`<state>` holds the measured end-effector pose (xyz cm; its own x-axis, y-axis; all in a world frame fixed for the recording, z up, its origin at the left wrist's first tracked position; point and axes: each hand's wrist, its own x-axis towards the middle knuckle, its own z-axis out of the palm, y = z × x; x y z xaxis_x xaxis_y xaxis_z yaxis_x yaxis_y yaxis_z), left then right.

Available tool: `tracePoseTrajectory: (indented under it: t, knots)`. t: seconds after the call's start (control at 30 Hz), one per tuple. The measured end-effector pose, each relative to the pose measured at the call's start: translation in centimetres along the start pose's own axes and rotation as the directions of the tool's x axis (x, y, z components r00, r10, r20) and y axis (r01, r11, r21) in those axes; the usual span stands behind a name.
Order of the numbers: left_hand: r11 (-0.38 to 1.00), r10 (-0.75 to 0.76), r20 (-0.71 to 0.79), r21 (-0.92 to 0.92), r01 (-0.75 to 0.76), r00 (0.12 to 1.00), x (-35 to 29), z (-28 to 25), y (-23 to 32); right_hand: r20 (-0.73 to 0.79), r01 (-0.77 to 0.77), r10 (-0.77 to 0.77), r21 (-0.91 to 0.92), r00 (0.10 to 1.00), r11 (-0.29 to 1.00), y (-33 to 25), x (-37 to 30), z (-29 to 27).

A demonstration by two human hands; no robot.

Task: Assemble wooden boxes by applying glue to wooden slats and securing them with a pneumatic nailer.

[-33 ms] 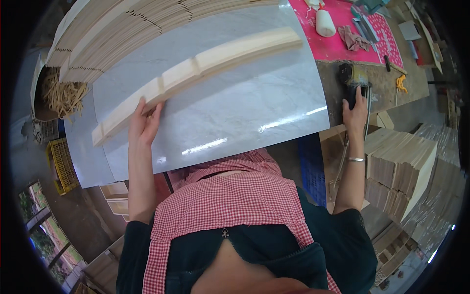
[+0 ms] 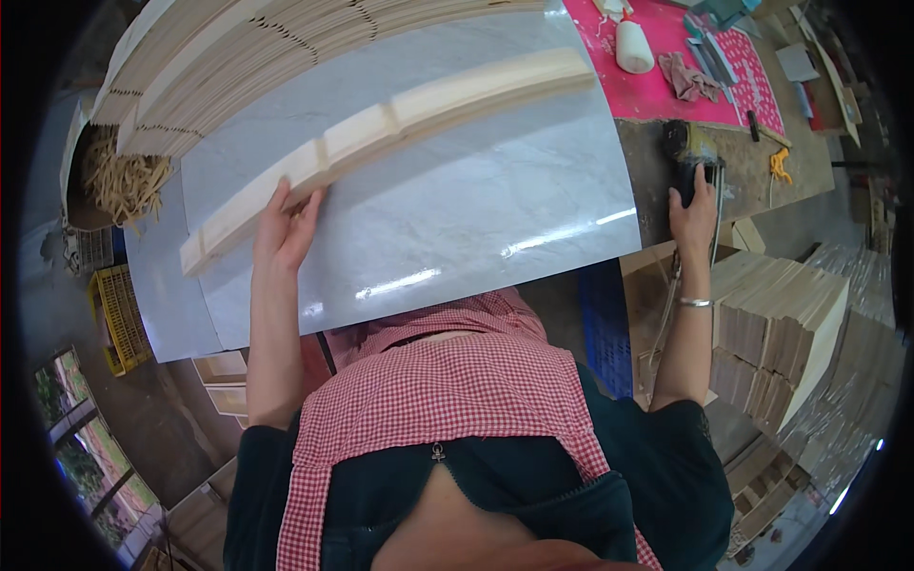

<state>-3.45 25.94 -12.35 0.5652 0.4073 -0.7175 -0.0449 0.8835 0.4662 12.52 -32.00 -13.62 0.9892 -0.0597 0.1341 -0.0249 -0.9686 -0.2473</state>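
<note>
A long pale wooden piece [image 2: 476,92], with grooves across its top, lies slantwise on the grey marbled tabletop [image 2: 457,200]. My left hand [image 2: 286,228] grips its near side left of the middle, fingers over the top edge and thumb along the side. Off the right end of that tabletop, on a brown bench, rests a black and yellowish nail gun [image 2: 687,176]. My right hand [image 2: 695,211] is closed round its black handle, partly hiding it. A hose runs down beside my right wrist.
Stacked wooden slats [image 2: 238,67] fill the far left, beside a container of wood strips [image 2: 124,181]. A white bottle [image 2: 633,48] and a rag [image 2: 687,78] lie on a pink sheet. A yellow crate [image 2: 119,319] stands at left, stacked boards [image 2: 776,324] at right.
The wooden piece has shifted slightly to the right and away from me, with my left hand on it. My right hand has barely moved on the nail gun.
</note>
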Motion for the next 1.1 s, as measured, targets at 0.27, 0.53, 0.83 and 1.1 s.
tracePoseTrajectory:
  t: [0.27,0.53,0.83,1.1]
  knots:
    - [0.988,-0.091,0.175,0.141,0.067,0.98,1.9,3.7,-0.8,-0.107,0.175,-0.21,-0.272,0.972,0.946,-4.1,5.8,-0.8]
    - [-0.354,0.202,0.637,0.756,-0.551,0.744,-2.2,1.3,4.9,-0.053,0.827,-0.826,0.002,0.561,0.562,-20.3,9.0,2.4]
    - [-0.817,0.112,0.746,0.445,-0.368,0.656,3.8,-1.4,13.4,0.398,0.846,-0.786,0.043,0.474,0.532,-24.8,14.1,4.9]
    - [-0.816,0.09,0.7,0.46,-0.351,0.708,4.9,1.6,14.5,0.342,0.8,-0.781,0.122,0.522,0.588,-25.1,15.7,3.7]
